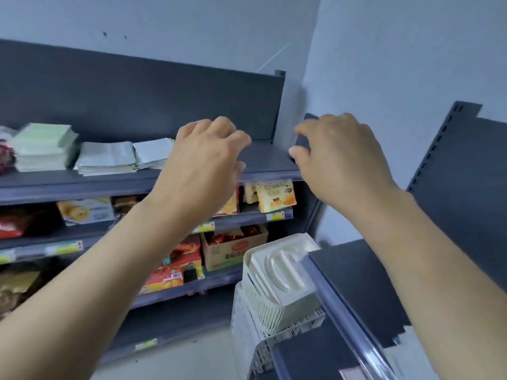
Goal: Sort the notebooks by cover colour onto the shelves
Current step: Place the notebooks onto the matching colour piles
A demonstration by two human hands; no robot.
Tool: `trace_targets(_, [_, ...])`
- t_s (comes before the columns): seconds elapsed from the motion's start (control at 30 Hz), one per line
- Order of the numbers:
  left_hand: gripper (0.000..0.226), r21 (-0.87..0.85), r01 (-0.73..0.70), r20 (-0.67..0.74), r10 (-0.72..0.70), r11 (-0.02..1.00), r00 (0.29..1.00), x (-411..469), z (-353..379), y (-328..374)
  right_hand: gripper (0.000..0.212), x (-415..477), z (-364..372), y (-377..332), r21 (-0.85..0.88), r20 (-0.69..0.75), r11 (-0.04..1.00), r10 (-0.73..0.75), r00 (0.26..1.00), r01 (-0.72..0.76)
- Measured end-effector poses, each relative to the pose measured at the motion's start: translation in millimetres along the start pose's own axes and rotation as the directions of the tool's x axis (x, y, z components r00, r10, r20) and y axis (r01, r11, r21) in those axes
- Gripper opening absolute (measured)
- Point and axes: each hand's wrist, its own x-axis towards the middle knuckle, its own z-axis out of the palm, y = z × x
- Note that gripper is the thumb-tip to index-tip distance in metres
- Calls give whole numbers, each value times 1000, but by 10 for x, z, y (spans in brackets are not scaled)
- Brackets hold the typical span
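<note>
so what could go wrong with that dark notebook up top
The right hand grips the dark notebook at the top shelf's right end; released there, it may slide off onto the cream baskets below. The left hand hovers near the loosely fanned white stack and could knock it.

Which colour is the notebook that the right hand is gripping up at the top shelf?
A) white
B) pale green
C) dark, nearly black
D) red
C: the right hand grips a dark notebook at the right end of the top shelf, while the pale green stack and the white stack lie further left.
</note>
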Motion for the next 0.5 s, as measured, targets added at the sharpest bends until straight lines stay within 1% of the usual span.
trace_targets(0.23, [25,77,217,-68,-213,973,975,52,-118,-1482,30,971,510,-1016,140,-68,988,-55,996,64])
trace_targets(0.33, [25,114,285,-68,-279,952,958,53,-138,-1984,30,1320,759,-1321,180,-57,981,-66,996,75])
trace_targets(0.5, [26,142,364,-53,-360,921,931,24,30,-2609,28,1845,1237,-1650,176,-23,979,-97,995,100])
